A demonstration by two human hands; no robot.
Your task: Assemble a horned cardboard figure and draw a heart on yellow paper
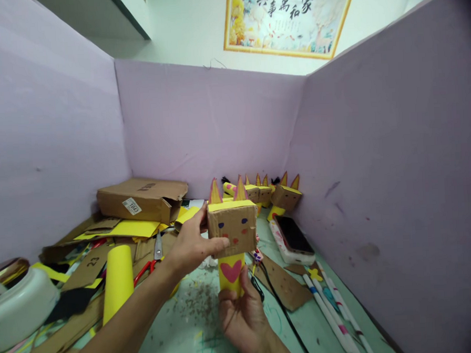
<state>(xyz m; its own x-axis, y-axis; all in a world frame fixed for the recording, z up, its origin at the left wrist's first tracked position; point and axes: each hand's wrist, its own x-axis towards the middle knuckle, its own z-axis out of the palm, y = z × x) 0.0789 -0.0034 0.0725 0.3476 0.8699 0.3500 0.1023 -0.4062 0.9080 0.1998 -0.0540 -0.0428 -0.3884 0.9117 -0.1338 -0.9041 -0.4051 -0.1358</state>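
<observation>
Hands first: my left hand (192,247) clamps the cardboard head (233,226) from its left side, thumb behind, fingers on the face. My right hand (243,315) is closed round the yellow tube body (230,274) with its pink heart, held upright above the table's middle. Step looks like seating the head on the body; next move probably needs square alignment and steady pressure. Outward: yellow roll (117,283) and scissors (155,257) left, finished figures (268,193) along the back edge, phone (294,239) right, markers (333,308) near the right edge.
</observation>
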